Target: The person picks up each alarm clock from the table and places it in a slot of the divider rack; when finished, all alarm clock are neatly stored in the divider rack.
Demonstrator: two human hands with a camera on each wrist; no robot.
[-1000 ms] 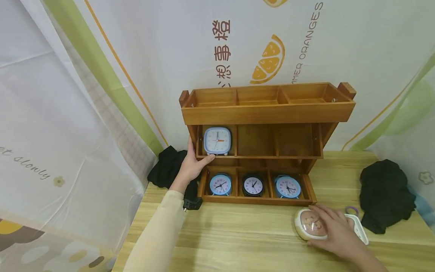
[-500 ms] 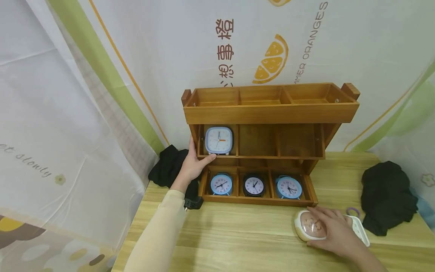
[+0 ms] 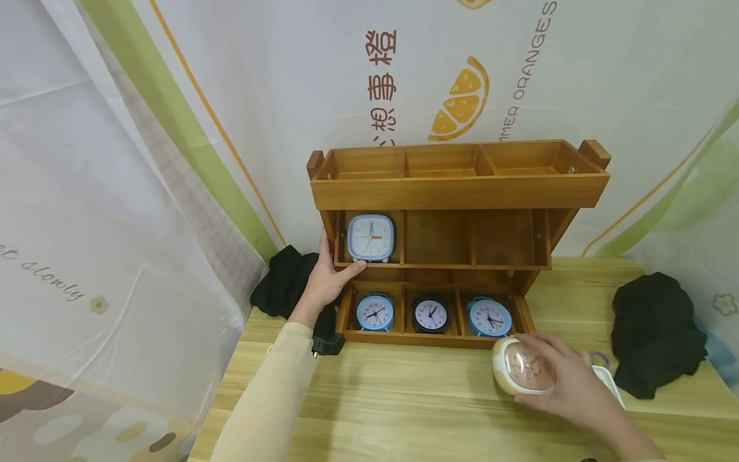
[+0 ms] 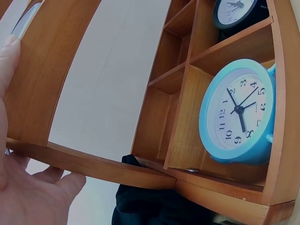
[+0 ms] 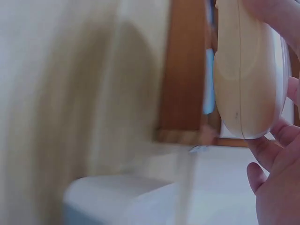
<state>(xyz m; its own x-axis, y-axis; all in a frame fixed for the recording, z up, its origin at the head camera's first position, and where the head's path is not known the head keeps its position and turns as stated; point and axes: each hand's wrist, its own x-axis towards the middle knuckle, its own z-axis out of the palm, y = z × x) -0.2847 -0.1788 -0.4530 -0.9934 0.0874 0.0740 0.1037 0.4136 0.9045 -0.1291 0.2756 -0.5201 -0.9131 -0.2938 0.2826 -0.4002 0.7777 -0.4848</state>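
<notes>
My right hand [image 3: 571,382] holds a cream rounded alarm clock [image 3: 522,369] with a clear-covered brownish face, just in front of the wooden tiered shelf [image 3: 458,192]. The right wrist view shows the clock's smooth side [image 5: 243,70] between the fingers and thumb. My left hand [image 3: 326,279] grips the left side of the shelf's middle tier, thumb on its front ledge. Beside that thumb stands a square white clock [image 3: 371,236] with a lavender rim. In the bottom tier sit a light-blue clock [image 3: 375,312], a black clock [image 3: 430,315] and another blue clock [image 3: 489,317].
A white object [image 3: 609,385], partly hidden, lies behind my right hand near a purple ring [image 3: 600,359]. Black cloth [image 3: 658,333] is heaped at the right, with more black cloth [image 3: 285,279] at the left. A printed curtain [image 3: 277,96] hangs behind the shelf.
My right hand has raised the cream alarm clock and moved it slightly toward the shelf, tilting its face up more. My left hand stays on the shelf.
</notes>
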